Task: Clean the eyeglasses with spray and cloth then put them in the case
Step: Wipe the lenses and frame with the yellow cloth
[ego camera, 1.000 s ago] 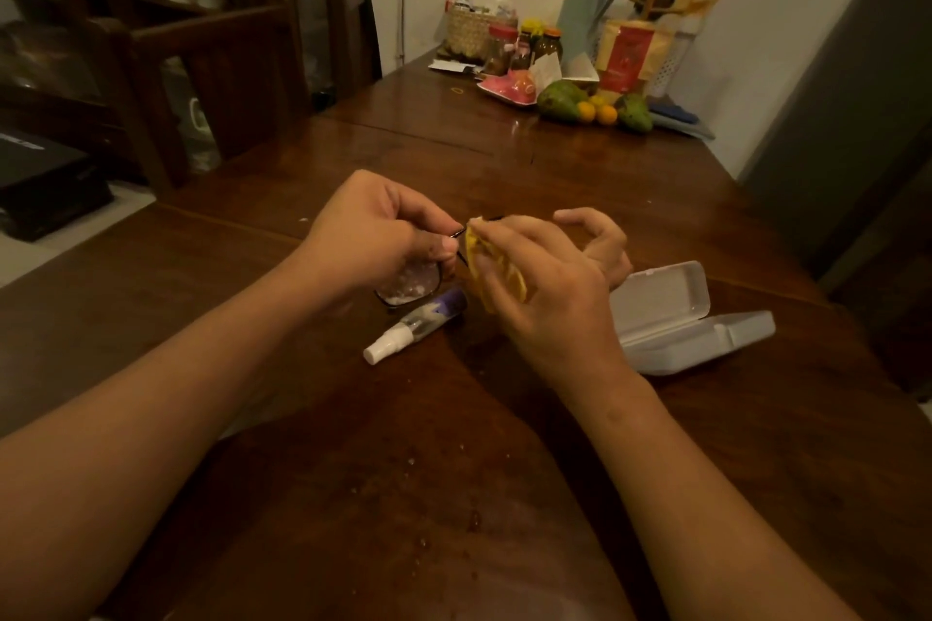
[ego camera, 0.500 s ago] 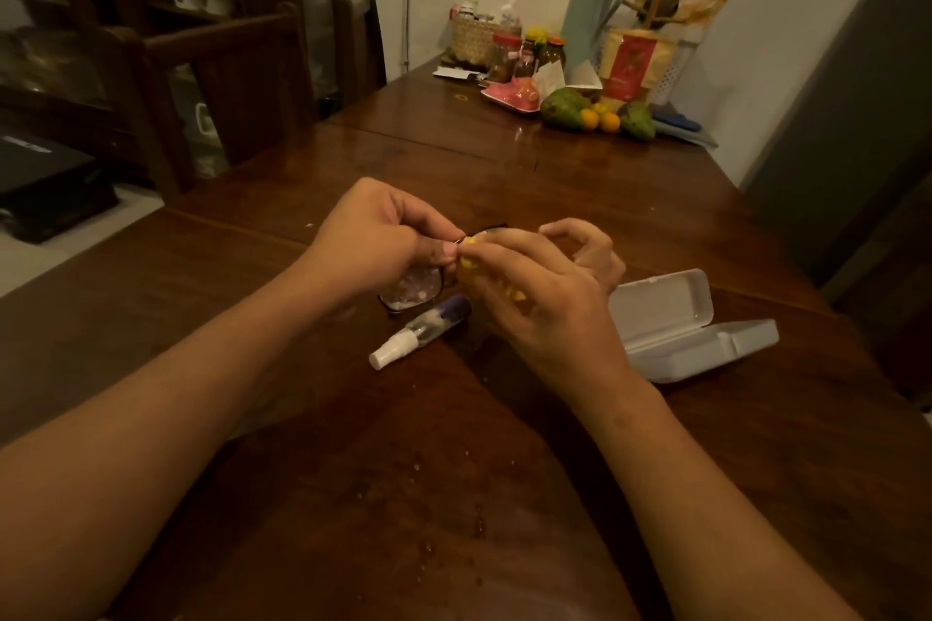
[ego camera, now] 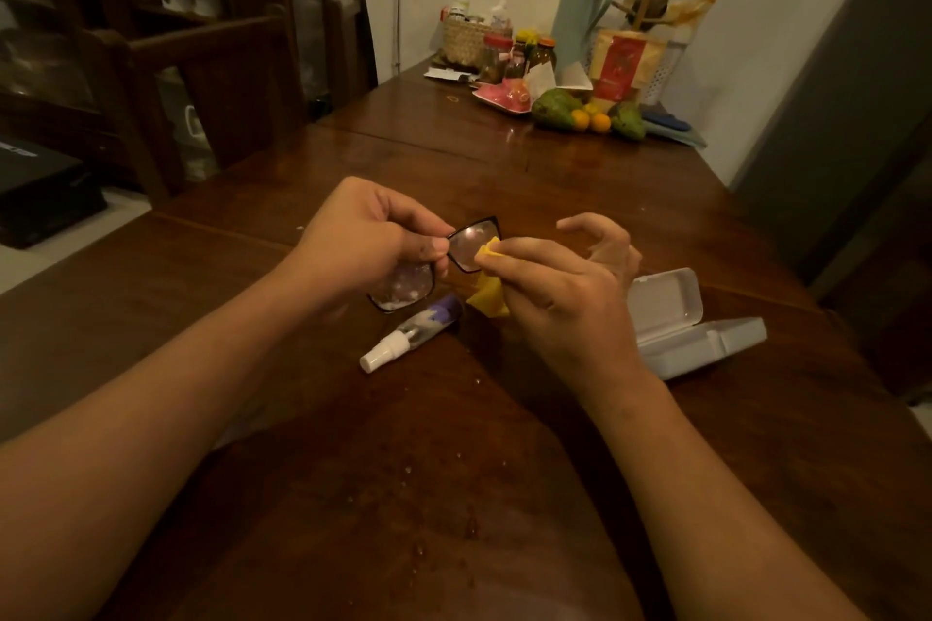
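Observation:
Black-framed eyeglasses [ego camera: 471, 242] hang just above the wooden table [ego camera: 555, 469], pinched at the bridge by my left hand [ego camera: 363, 237]. The lower lens shows wet droplets. My right hand [ego camera: 565, 298] pinches a yellow cloth [ego camera: 488, 290] against the edge of the upper lens, its other fingers curled loosely. A small spray bottle [ego camera: 411, 333] with a white nozzle lies on its side on the table, right below the glasses. To the right of my right hand sits a white glasses case [ego camera: 681, 318], lid open.
Droplets dot the table near me. At the far end stand jars, a woven basket [ego camera: 466, 38], fruit [ego camera: 585, 114], a red packet and a pale green jug [ego camera: 575, 18]. Wooden chairs [ego camera: 212, 81] line the left side. A wall and grey door are on the right.
The upper lens, hidden behind the cloth and my right fingers earlier, now shows. My right hand has slid the cloth to the lens's right edge. The left hand keeps its hold.

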